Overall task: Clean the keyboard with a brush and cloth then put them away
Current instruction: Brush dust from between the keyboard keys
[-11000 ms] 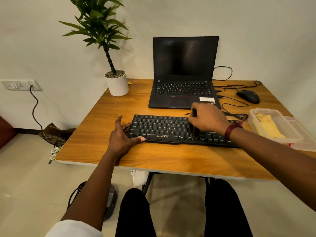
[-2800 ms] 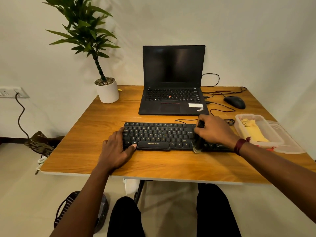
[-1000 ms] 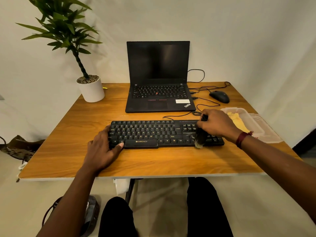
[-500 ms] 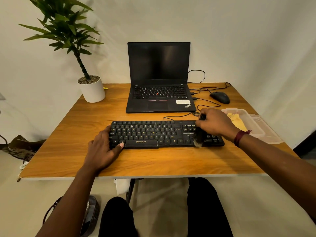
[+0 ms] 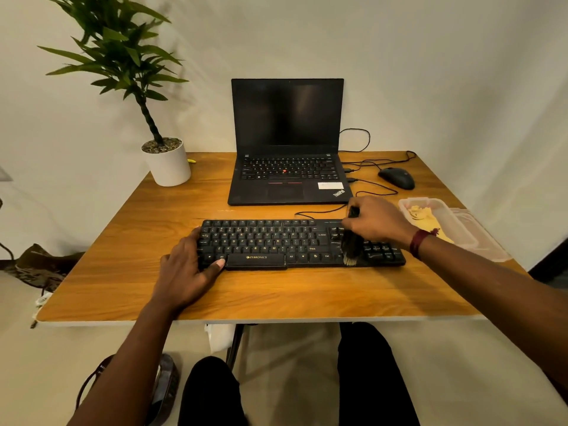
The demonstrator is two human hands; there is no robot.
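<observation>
At the middle of the bench (image 5: pixel 276 290) the keyboard (image 5: pixel 285 241) lies square to the person. The brush (image 5: pixel 350 249) stands bristles-down on the keys at its 3 o'clock end. The right hand (image 5: pixel 376 224) has its grip clenched round the brush handle. The left hand (image 5: pixel 187 272) has its grip wrapped over the keyboard's 9 o'clock end, with the thumb against the front edge.

From where I stand the risks look small but real. A hard stroke toward 6 o'clock could flick dust off the front edge or lever up a keycap. If the left grip slackens, the keyboard may skate. The right forearm passes close to the tub (image 5: pixel 461 233) holding the cloth (image 5: pixel 425 218) at 3 o'clock, near the bench edge, and a wide sweep could knock it off. The cable (image 5: pixel 319 211) just behind the knuckles could snag.
</observation>
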